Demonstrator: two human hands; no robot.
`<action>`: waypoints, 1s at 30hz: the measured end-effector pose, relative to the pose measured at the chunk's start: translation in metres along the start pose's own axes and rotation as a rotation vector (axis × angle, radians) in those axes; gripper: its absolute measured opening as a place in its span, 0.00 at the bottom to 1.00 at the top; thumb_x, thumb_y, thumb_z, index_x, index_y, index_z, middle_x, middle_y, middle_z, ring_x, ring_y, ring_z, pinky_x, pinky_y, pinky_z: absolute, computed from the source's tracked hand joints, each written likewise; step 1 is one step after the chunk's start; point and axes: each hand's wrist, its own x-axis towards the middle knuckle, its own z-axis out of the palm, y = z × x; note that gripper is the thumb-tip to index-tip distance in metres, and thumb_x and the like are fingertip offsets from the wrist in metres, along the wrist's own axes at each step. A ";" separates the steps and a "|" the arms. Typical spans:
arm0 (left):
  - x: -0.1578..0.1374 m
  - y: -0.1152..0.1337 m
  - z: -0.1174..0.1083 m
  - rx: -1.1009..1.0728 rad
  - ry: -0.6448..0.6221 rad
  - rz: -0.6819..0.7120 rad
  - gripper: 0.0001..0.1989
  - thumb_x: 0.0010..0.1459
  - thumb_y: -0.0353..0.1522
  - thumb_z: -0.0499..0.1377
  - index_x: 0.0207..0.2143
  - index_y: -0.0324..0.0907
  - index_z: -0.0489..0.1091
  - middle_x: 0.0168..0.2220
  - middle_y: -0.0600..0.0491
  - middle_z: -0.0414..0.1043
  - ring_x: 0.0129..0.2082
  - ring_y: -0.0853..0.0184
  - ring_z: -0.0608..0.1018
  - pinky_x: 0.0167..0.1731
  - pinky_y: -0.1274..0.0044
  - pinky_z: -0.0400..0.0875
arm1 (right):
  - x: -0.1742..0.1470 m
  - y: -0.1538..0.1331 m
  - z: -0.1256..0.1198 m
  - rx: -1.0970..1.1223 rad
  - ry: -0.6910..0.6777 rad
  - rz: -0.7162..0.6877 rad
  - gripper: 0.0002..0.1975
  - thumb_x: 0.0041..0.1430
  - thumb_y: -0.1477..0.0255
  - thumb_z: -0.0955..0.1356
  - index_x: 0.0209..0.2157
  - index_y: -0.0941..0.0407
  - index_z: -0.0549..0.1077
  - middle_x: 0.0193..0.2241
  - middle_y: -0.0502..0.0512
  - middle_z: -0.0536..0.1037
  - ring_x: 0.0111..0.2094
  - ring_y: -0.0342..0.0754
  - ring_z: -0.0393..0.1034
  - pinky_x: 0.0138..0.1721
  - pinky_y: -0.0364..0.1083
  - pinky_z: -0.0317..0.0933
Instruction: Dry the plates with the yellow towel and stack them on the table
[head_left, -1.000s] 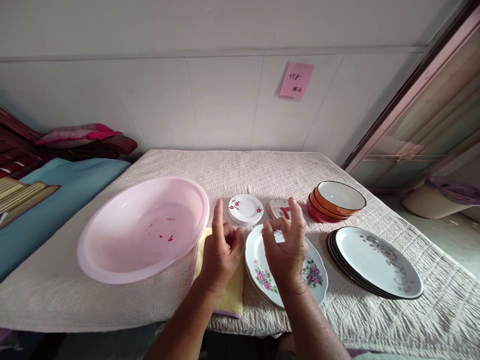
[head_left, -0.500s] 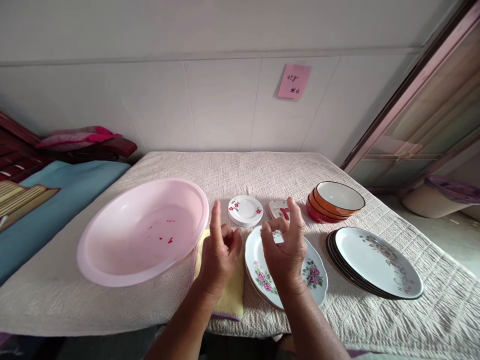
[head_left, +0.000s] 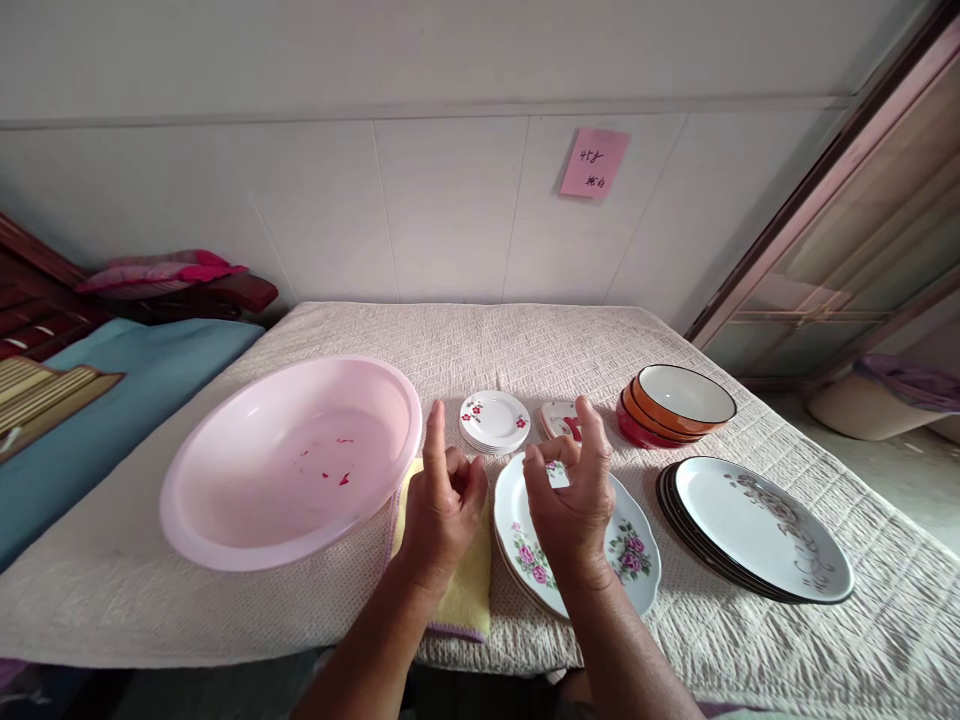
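My left hand (head_left: 444, 515) is raised above a yellow cloth (head_left: 463, 600), its index finger pointing up, the other fingers curled and the thumb standing apart from the index. Nothing is in it. Over a stack of large white plates with pink flowers (head_left: 634, 545) hovers my right hand (head_left: 574, 510), also holding nothing; one finger points up, and a gap shows between thumb and bent finger. Just beyond the hands sit a stack of small white plates with red flowers (head_left: 495, 420) and a small dish with a red pattern (head_left: 559, 415), partly hidden by my right fingers.
A big pink basin (head_left: 225, 545) stands at the left on the cloth-covered table (head_left: 465, 340). On the right are stacked orange and red bowls (head_left: 667, 415) and dark-rimmed oval plates (head_left: 757, 530). A pink note (head_left: 595, 162) hangs on the wall; a bin (head_left: 862, 400) stands on the floor.
The view has turned slightly, so the basin, plates and bowls appear a little further right. Both hands keep the same pose, and nothing has been taken hold of.
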 end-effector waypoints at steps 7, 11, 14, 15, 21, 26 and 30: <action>0.000 0.000 0.001 -0.004 0.006 0.014 0.41 0.61 0.26 0.56 0.69 0.42 0.35 0.20 0.66 0.47 0.17 0.76 0.56 0.20 0.84 0.55 | 0.002 0.001 -0.002 0.003 0.023 -0.019 0.34 0.58 0.76 0.66 0.65 0.54 0.53 0.21 0.43 0.71 0.28 0.45 0.70 0.43 0.50 0.69; 0.000 0.000 0.000 0.004 0.000 0.019 0.41 0.61 0.25 0.55 0.69 0.42 0.35 0.20 0.66 0.46 0.17 0.76 0.56 0.20 0.84 0.55 | 0.002 0.001 -0.002 0.014 0.018 -0.022 0.34 0.58 0.75 0.66 0.65 0.54 0.53 0.21 0.43 0.71 0.28 0.45 0.70 0.43 0.50 0.69; 0.000 0.000 0.000 0.021 0.000 0.011 0.41 0.61 0.25 0.55 0.69 0.42 0.35 0.20 0.66 0.47 0.17 0.76 0.57 0.20 0.84 0.56 | 0.002 0.001 -0.001 0.022 0.003 -0.010 0.35 0.58 0.76 0.66 0.65 0.53 0.53 0.22 0.44 0.71 0.27 0.44 0.70 0.40 0.48 0.69; 0.000 0.000 -0.001 0.026 0.001 0.005 0.41 0.61 0.25 0.55 0.69 0.42 0.35 0.20 0.66 0.47 0.17 0.76 0.57 0.20 0.84 0.57 | 0.002 0.000 -0.001 0.025 -0.002 -0.007 0.35 0.58 0.76 0.66 0.65 0.53 0.53 0.22 0.44 0.71 0.27 0.44 0.69 0.38 0.47 0.69; 0.001 -0.001 -0.001 0.018 0.008 0.012 0.40 0.61 0.25 0.55 0.69 0.42 0.35 0.20 0.66 0.47 0.17 0.76 0.57 0.19 0.83 0.57 | 0.001 0.000 0.001 0.045 -0.003 -0.006 0.35 0.58 0.77 0.66 0.66 0.53 0.53 0.22 0.44 0.71 0.26 0.43 0.68 0.37 0.46 0.69; 0.000 -0.004 0.000 -0.004 0.024 -0.001 0.41 0.60 0.26 0.56 0.69 0.42 0.35 0.20 0.66 0.47 0.17 0.76 0.57 0.20 0.83 0.58 | 0.001 0.001 0.001 0.044 -0.006 0.000 0.35 0.57 0.77 0.66 0.65 0.53 0.53 0.22 0.43 0.71 0.25 0.42 0.68 0.37 0.46 0.70; -0.001 -0.003 0.001 -0.018 0.028 0.020 0.41 0.60 0.25 0.56 0.69 0.42 0.36 0.20 0.67 0.47 0.17 0.77 0.57 0.20 0.84 0.57 | 0.000 0.002 0.001 0.036 -0.004 0.007 0.35 0.57 0.77 0.66 0.65 0.54 0.53 0.23 0.44 0.72 0.27 0.43 0.69 0.39 0.46 0.70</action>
